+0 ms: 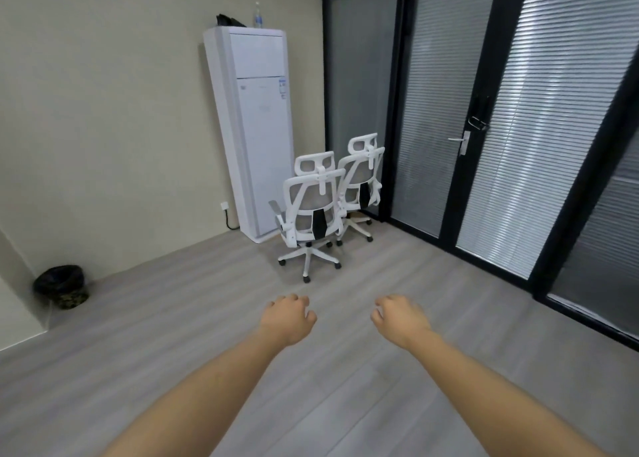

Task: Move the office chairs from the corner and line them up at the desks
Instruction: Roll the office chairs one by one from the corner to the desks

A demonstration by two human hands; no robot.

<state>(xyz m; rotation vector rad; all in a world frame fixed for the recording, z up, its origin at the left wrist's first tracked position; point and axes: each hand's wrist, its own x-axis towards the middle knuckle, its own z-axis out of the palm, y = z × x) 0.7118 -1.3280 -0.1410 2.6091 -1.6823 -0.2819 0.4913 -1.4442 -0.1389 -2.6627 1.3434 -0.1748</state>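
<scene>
Two white-framed office chairs with grey mesh backs are standing in the corner, the nearer chair (313, 211) just beside the farther chair (361, 183), between the tall white floor-standing air conditioner (254, 128) and the dark-framed glass partition with blinds (435, 110). Both arms are being held out over the grey wood-pattern floor (173, 335), well apart from the chairs. The left hand (288, 318) and the right hand (401, 318) are loosely curled and nothing is being held in them.

Several risks are being judged here. The two chairs appear to be touching or nearly touching at the armrests, so the farther chair could be dragged along when the nearer one is being pulled. If it is swung carelessly, the air conditioner or the glass could be struck by a backrest. The star bases may also be catching on each other.

The desks are not being shown at all, so the destination cannot be judged. The seats are being hidden behind the backrests. The small clear bottle (257, 15) and a dark object (230, 20) on top of the air conditioner are too small to be identified. A dark round bin (62, 285) is standing by the left wall.
</scene>
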